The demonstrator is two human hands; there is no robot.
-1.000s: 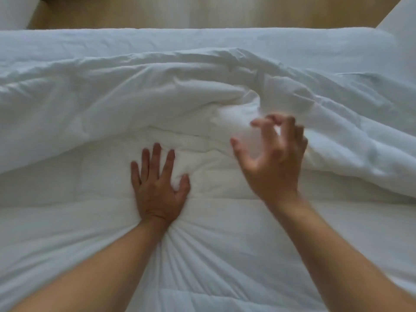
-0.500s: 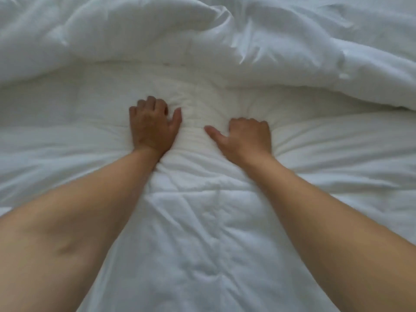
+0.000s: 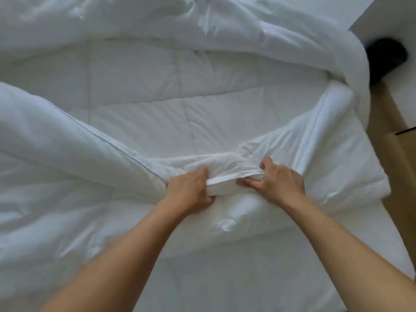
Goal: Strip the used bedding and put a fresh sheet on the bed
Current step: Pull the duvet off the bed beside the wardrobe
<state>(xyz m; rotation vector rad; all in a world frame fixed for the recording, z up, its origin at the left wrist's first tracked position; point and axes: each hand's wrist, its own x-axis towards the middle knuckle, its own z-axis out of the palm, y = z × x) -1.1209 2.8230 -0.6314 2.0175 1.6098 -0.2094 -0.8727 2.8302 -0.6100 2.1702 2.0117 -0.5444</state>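
Duvet cover [image 3: 67,140], white, lies loose across the bed w/ its opening turned back. Its piped hem [image 3: 126,149] makes a wide V: one run comes down from the far left, the other from the far right by the bed's corner, & both meet at the near edge, right at the grip. Inside the V the quilted duvet insert [image 3: 180,109] is bare & flat, so it lies straight ahead of the grip, away from the person, w/ its long axis left-to-right across the view. More cover is bunched in a thick roll beyond it, along the far side.

Left hand [image 3: 189,190] & right hand [image 3: 281,183] sit just apart on the same short stretch of hem at the V's point. Left: fingers curled round a folded wad of hem, thumb on top. Right: hem pinched between thumb above & fingers [image 3: 248,183] below. Whether either also has the insert's edge inside the wad, can't tell.

Prob. step: parting cover from insert. Neither hand is nearer to it; each is closer to its own run of hem, so the pull likely goes toward the person, away from the insert.

Wooden floor [image 3: 396,176] shows to the right, w/ a dark object [image 3: 387,57] near the far corner
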